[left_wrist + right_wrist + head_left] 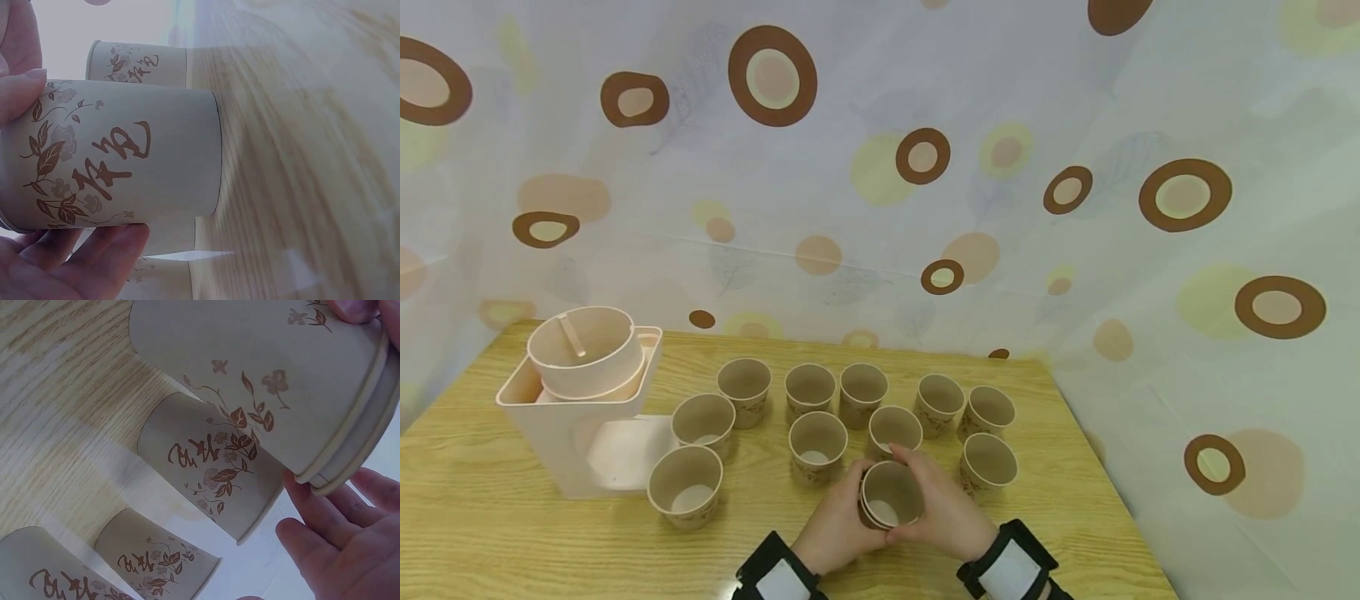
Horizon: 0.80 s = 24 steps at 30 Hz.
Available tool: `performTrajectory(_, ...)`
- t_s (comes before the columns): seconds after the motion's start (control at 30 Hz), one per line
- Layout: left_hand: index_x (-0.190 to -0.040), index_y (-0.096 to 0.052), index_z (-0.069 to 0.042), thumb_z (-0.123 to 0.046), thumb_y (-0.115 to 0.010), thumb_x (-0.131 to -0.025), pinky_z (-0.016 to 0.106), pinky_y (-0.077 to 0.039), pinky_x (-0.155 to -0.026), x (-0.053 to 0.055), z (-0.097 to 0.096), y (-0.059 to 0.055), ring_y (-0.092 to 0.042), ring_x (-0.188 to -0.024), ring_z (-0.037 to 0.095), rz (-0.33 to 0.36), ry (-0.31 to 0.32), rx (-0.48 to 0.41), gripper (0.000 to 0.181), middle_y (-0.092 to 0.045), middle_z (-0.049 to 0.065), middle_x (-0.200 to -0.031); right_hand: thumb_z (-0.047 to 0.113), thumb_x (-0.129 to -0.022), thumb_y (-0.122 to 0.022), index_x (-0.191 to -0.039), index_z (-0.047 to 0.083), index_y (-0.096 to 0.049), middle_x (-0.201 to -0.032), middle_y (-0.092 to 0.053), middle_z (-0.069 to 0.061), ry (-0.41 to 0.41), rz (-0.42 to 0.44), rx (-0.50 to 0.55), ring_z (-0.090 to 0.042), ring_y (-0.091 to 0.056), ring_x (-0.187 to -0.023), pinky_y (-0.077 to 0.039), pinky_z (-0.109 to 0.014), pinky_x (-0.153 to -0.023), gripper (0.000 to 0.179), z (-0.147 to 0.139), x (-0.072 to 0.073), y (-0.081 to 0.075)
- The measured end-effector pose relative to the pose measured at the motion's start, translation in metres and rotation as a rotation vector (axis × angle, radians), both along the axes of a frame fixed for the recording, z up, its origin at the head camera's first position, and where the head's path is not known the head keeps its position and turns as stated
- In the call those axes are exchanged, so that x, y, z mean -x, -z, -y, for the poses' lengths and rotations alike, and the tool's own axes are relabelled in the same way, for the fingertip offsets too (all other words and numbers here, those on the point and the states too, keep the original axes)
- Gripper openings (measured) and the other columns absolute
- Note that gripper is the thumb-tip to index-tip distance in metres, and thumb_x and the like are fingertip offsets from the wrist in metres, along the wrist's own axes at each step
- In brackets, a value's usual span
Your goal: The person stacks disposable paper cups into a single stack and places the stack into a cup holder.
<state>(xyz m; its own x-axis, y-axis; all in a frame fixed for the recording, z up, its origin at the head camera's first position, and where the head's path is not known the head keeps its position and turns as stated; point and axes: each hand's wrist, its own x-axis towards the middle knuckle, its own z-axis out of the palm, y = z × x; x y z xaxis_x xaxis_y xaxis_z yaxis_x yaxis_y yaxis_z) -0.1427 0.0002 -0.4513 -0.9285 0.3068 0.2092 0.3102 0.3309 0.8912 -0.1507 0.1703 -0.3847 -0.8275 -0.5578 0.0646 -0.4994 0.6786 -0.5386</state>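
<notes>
A small stack of paper cups, nested so that two rims show, stands near the table's front. My left hand holds its left side, the thumb and fingers spread around the wall. From the right, my right hand grips the same stack near the rim. In the left wrist view, the outer cup carries brown leaves and lettering, and its base is close to the tabletop. The right wrist view shows the doubled rims of the stack beside my right fingers. Just behind stands another paper cup.
Several single paper cups stand upright behind and beside the hands, among them one at right and one at left. A white plastic stand with a round tub is at the left. A patterned sheet hangs behind the wooden table.
</notes>
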Motion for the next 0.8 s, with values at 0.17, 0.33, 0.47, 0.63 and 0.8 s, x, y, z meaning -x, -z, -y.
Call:
performTrajectory(0.17, -0.122, -0.044, -0.003, -0.025, -0.084, -0.065, 0.038, -0.047, -0.092, -0.001, 0.000, 0.000, -0.056, -0.110, 0.028, -0.003, 0.004, -0.009, 0.073, -0.057, 0.012, -0.119, 0.020, -0.062, -0.086, -0.136, -0.004, -0.038, -0.128, -0.052, -0.018, -0.006, -0.018, -0.006, -0.030, -0.051, -0.116, -0.044, -0.046, -0.096, 0.092, -0.002, 0.000, 0.002)
performTrajectory(0.33, -0.122, -0.045, -0.004, -0.024, -0.085, -0.065, 0.038, -0.047, -0.092, -0.002, 0.001, 0.001, -0.056, -0.109, 0.026, -0.020, 0.001, 0.008, 0.072, -0.057, 0.010, -0.118, 0.021, -0.061, -0.086, -0.135, -0.003, -0.040, -0.129, -0.052, -0.016, -0.008, -0.043, -0.004, -0.030, -0.051, -0.116, -0.044, -0.045, -0.095, 0.091, -0.003, -0.001, 0.006)
performTrajectory(0.47, -0.125, -0.045, -0.005, -0.030, -0.084, -0.067, 0.039, -0.047, -0.093, -0.002, 0.007, -0.003, -0.055, -0.111, 0.024, -0.016, 0.023, 0.054, 0.074, -0.057, 0.008, -0.120, 0.023, -0.062, -0.086, -0.136, -0.002, -0.039, -0.131, -0.050, -0.015, -0.007, -0.032, 0.001, -0.030, -0.050, -0.118, -0.044, -0.045, -0.096, 0.091, -0.003, -0.002, 0.007)
performTrajectory(0.63, -0.132, -0.041, -0.003, -0.029, -0.083, -0.068, 0.034, -0.048, -0.092, 0.001, 0.017, -0.008, -0.055, -0.110, 0.028, 0.056, 0.103, -0.017, 0.081, -0.055, 0.012, -0.123, 0.025, -0.063, -0.085, -0.137, -0.002, -0.037, -0.133, -0.049, -0.016, -0.007, -0.003, 0.003, -0.030, -0.049, -0.119, -0.043, -0.047, -0.097, 0.092, -0.003, -0.001, 0.006)
performTrajectory(0.8, -0.131, -0.041, 0.000, -0.028, -0.082, -0.071, 0.028, -0.049, -0.088, 0.002, 0.018, -0.006, -0.057, -0.107, 0.031, 0.099, 0.137, -0.039, 0.078, -0.054, 0.015, -0.124, 0.022, -0.063, -0.085, -0.138, -0.002, -0.037, -0.133, -0.048, -0.016, 0.000, 0.011, 0.004, -0.030, -0.049, -0.120, -0.043, -0.047, -0.097, 0.092, -0.002, -0.001, 0.006)
